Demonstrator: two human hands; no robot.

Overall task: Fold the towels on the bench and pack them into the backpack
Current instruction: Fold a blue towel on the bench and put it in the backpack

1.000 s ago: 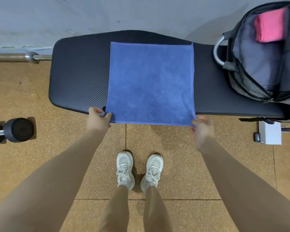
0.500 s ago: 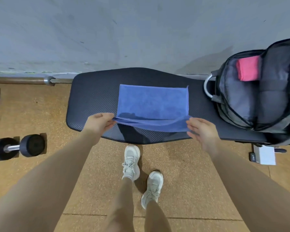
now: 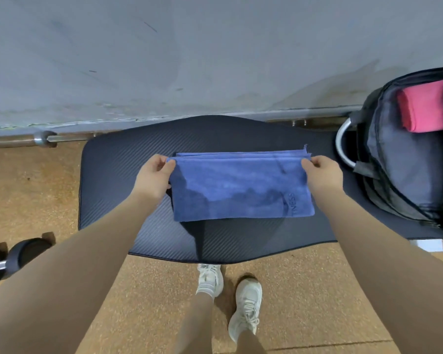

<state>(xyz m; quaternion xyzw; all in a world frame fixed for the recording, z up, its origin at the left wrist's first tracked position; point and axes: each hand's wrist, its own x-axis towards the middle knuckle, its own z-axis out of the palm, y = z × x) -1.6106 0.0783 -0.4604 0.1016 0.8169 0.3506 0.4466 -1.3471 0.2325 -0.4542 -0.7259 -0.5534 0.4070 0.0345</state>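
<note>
Blue towel (image 3: 241, 190) folded in half on the bench (image 3: 128, 190); my left hand (image 3: 152, 178) and right hand (image 3: 322, 175) pinch its far corners, beside the open backpack (image 3: 399, 175)

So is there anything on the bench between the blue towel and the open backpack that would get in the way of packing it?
Nothing visible. Bare bench lies between the blue towel and the backpack, whose compartment gapes open with a pink towel at its far end.
</note>
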